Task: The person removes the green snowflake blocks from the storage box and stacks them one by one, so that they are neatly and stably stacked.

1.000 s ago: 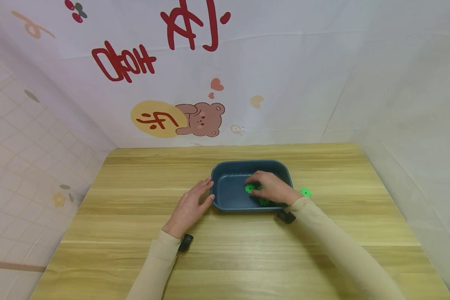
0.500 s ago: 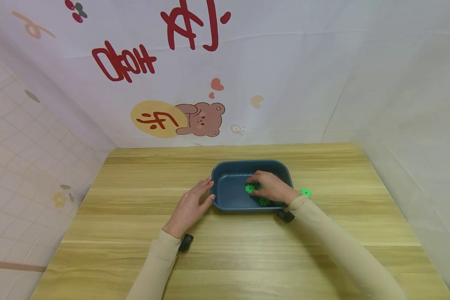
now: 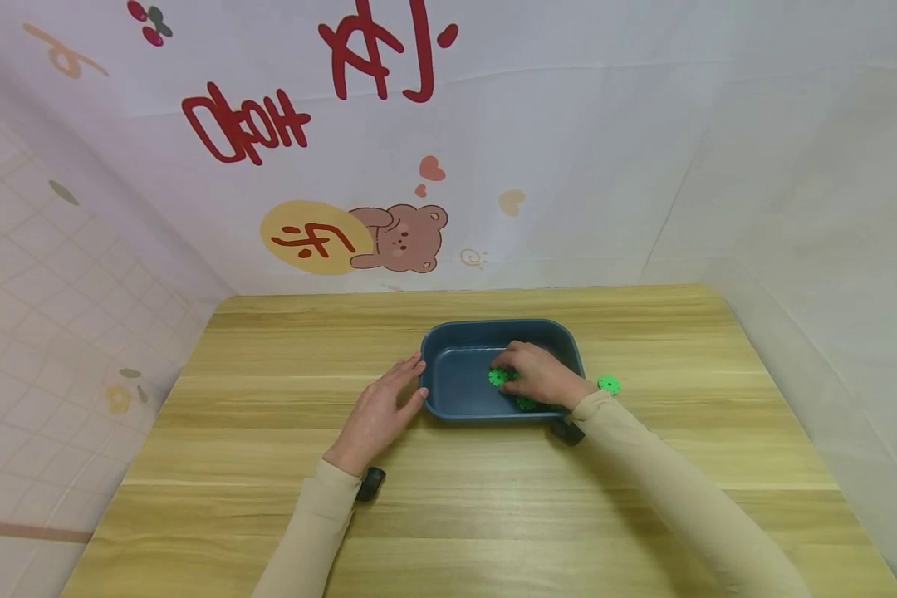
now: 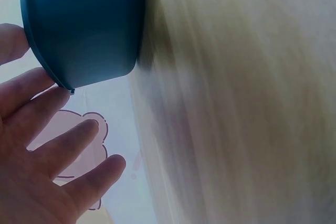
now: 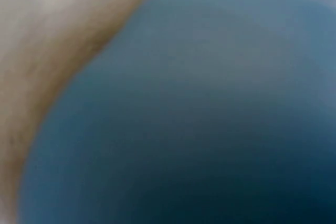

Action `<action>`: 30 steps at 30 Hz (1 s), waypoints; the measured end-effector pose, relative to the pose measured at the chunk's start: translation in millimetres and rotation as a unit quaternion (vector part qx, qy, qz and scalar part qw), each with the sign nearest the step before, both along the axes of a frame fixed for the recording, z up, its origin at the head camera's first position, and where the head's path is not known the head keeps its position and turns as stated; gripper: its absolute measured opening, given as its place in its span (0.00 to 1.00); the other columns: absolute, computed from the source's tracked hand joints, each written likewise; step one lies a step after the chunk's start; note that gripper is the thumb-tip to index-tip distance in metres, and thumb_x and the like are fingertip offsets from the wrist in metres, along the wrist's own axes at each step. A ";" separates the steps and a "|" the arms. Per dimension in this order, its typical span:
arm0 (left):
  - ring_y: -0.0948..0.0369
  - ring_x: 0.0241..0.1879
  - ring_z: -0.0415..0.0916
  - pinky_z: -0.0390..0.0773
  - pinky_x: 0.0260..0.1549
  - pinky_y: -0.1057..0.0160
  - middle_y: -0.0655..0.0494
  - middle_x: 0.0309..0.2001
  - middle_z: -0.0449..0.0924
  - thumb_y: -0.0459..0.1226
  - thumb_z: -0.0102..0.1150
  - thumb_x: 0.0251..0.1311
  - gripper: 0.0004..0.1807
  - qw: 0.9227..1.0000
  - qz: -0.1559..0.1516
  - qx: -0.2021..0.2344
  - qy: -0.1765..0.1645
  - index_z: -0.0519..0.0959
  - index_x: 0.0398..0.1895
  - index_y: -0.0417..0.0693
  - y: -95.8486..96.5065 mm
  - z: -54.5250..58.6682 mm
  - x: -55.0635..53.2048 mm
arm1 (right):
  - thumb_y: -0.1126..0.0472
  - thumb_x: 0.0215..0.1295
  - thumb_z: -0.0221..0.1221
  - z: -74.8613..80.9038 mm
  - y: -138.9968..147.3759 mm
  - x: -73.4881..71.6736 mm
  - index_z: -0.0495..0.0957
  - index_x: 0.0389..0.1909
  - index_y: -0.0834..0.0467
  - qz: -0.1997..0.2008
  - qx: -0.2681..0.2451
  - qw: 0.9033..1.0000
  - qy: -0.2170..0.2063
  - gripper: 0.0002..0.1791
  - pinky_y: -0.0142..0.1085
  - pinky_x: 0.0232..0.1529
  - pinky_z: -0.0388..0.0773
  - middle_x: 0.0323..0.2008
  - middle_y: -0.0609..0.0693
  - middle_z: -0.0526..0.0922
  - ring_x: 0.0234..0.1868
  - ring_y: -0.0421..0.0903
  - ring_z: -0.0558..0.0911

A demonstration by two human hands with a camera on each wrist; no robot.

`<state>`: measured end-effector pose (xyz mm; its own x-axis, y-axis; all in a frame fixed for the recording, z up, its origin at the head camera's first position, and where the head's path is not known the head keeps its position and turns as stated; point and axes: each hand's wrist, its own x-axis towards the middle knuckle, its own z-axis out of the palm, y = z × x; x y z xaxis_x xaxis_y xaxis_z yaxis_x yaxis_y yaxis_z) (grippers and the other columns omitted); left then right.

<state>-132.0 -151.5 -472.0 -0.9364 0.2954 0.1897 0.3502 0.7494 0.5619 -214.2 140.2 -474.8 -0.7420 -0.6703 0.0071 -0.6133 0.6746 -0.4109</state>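
Observation:
A blue rectangular bin [image 3: 459, 407] stands on the table, with green notched discs inside it. My right hand [image 3: 544, 375] reaches into the bin, its thumb and fingers curled about one green notched disc [image 3: 497, 377], which they appear to pinch. Another green disc [image 3: 526, 403] lies beneath the hand, partly covered by it. My left hand [image 3: 377, 415] touches the bin's left end with fingers extended and spread; in the left wrist view, fingertips [image 4: 50, 90] meet the rim. The right wrist view holds only the bin's blurred wall [image 5: 184, 103] up close, without the hand.
Right of the bin, a loose green disc [image 3: 609, 384] lies on the wooden table [image 3: 448, 515], close to my right wrist. Printed white cloth [image 3: 568, 166] hangs behind the table and along both sides. Dark wrist cameras [image 3: 371, 483] sit under both wrists.
My right thumb and fingers have drawn slightly closer together in the bin, hiding the small green patch between them. The left hand and the bin have stayed in place.

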 end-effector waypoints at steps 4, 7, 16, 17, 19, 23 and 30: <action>0.54 0.70 0.58 0.61 0.66 0.52 0.60 0.70 0.62 0.48 0.54 0.69 0.27 1.000 0.000 0.000 -0.001 0.70 0.68 0.49 -0.5 -0.2 0.1 | 0.58 0.57 0.70 -2.1 -0.1 -0.6 0.83 0.49 0.59 0.004 -0.003 1.000 0.002 0.19 0.42 0.45 0.75 0.42 0.50 0.79 0.42 0.46 0.76; 0.54 0.70 0.58 0.61 0.66 0.51 0.60 0.70 0.62 0.49 0.53 0.69 0.27 1.000 -0.001 0.000 0.001 0.70 0.68 0.49 -0.8 -0.7 0.1 | 0.58 0.57 0.70 -2.2 0.1 -0.4 0.83 0.47 0.59 0.007 -0.002 1.000 0.006 0.18 0.42 0.46 0.75 0.42 0.49 0.80 0.42 0.46 0.76; 0.54 0.69 0.59 0.62 0.65 0.51 0.60 0.70 0.62 0.48 0.54 0.69 0.26 1.000 -0.002 0.002 0.004 0.70 0.68 0.49 -0.7 -1.3 0.3 | 0.58 0.57 0.69 -0.5 -0.1 0.9 0.84 0.46 0.58 0.003 0.004 1.000 0.003 0.16 0.42 0.47 0.75 0.42 0.49 0.80 0.44 0.46 0.77; 0.54 0.69 0.59 0.62 0.65 0.51 0.60 0.70 0.62 0.48 0.54 0.69 0.27 1.000 -0.002 0.002 0.004 0.70 0.68 0.50 -0.7 -1.4 0.2 | 0.58 0.57 0.69 -0.3 0.0 1.1 0.84 0.46 0.58 0.003 0.004 1.000 0.002 0.16 0.42 0.47 0.75 0.42 0.49 0.80 0.44 0.46 0.77; 0.54 0.69 0.59 0.61 0.65 0.52 0.61 0.70 0.62 0.48 0.54 0.69 0.27 1.000 0.000 0.002 0.002 0.70 0.68 0.50 -0.5 -1.3 0.2 | 0.58 0.58 0.69 -0.1 0.3 1.5 0.84 0.46 0.57 0.003 0.004 1.000 0.000 0.15 0.42 0.48 0.75 0.43 0.49 0.80 0.44 0.46 0.77; 0.55 0.70 0.58 0.61 0.65 0.51 0.60 0.70 0.62 0.49 0.53 0.69 0.27 1.000 0.000 0.002 0.003 0.71 0.68 0.50 -0.2 -1.9 -0.1 | 0.56 0.58 0.68 -0.2 1.2 1.7 0.83 0.46 0.57 -0.002 0.005 1.000 0.001 0.16 0.42 0.48 0.76 0.43 0.48 0.80 0.44 0.45 0.78; 0.55 0.70 0.58 0.62 0.65 0.50 0.57 0.71 0.63 0.47 0.54 0.69 0.26 1.000 0.002 0.020 0.010 0.71 0.67 0.48 0.4 -3.7 0.6 | 0.56 0.59 0.66 7.9 4.6 5.4 0.83 0.47 0.55 -0.014 -0.015 1.000 -0.001 0.16 0.37 0.42 0.76 0.42 0.45 0.80 0.39 0.41 0.78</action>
